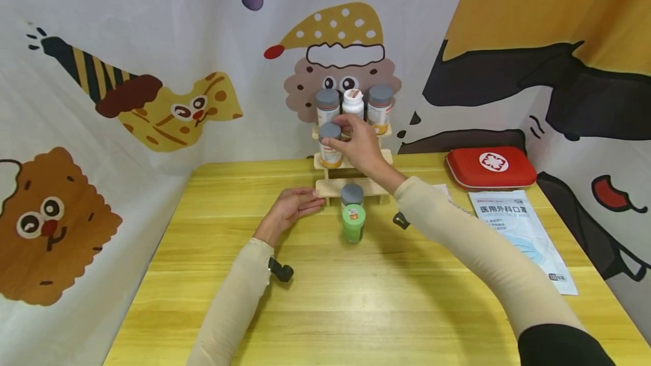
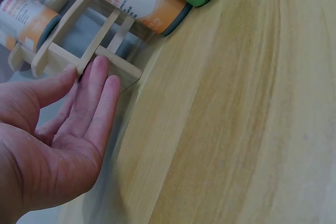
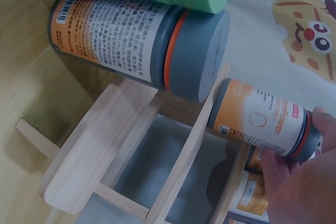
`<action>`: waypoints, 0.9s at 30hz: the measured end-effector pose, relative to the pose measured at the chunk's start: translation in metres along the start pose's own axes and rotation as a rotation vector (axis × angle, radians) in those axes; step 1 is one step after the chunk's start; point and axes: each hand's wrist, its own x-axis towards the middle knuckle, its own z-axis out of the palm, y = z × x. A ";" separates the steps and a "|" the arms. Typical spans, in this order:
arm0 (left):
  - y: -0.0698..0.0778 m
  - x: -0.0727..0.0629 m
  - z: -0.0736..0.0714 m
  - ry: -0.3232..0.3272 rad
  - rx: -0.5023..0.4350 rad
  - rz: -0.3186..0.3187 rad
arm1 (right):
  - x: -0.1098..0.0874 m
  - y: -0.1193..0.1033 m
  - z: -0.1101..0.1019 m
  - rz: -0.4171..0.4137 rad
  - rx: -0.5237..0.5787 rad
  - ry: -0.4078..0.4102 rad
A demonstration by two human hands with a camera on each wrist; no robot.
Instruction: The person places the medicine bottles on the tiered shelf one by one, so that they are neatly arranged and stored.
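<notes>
Cartoon-printed cloth (image 1: 168, 10) around a wooden table (image 1: 325, 304) forms a booth.

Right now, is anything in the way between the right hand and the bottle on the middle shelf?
Nothing visible: the right hand pinches the white-and-orange bottle by its grey cap. The green bottle stands lower, on the table.

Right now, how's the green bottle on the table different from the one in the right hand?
The green bottle is green on top; the held bottle is grey on top. The green bottle stands on the table; the held bottle is in the right hand, up at the wooden rack. Both are upright.
</notes>
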 end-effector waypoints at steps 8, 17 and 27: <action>0.000 0.001 0.001 -0.005 -0.006 0.001 | 0.000 0.000 0.001 0.007 -0.004 0.028; 0.000 -0.001 0.001 0.005 0.000 0.005 | -0.002 -0.001 0.000 -0.008 -0.002 0.023; 0.001 -0.002 0.001 -0.005 0.005 0.008 | -0.014 0.001 -0.015 -0.060 0.047 0.030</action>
